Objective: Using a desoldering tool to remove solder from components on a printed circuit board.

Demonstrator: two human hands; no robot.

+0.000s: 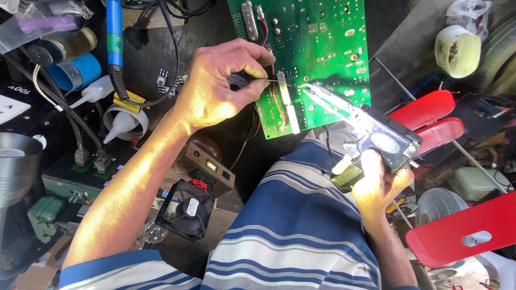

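while the green circuit board (317,48) rests tilted against the person's lap at the upper middle of the view, solder side up, both hands work at its lower edge; left hand (220,86): fingers curled, thumb and forefinger pinched narrow on a thin strand of solder wire (275,81), which runs rightward to a point just beside a wide silver trace on the board; right hand (376,182): wrapped firmly around the grip of a pistol-type soldering gun (371,129), silver body, its long tip angled up and left, touching or nearly touching the board near the end of the wire, a bright glare at that spot; a red wire lies along the board beneath the left hand's fingers; striped blue and white shirt (301,231) fills the lower middle; to the left, on the cluttered dark bench: a blue-handled soldering iron (114,37) with black cord, a white nozzle bottle (97,90), a white tape roll (126,121), a blue tape roll (75,70), a small black cooling fan (185,209), a brown box with a lit display (209,166), a green case (45,212), a metal funnel (19,161); to the right: red plastic pieces (430,121), a small white fan (438,207), a pale yellow cup (457,51)
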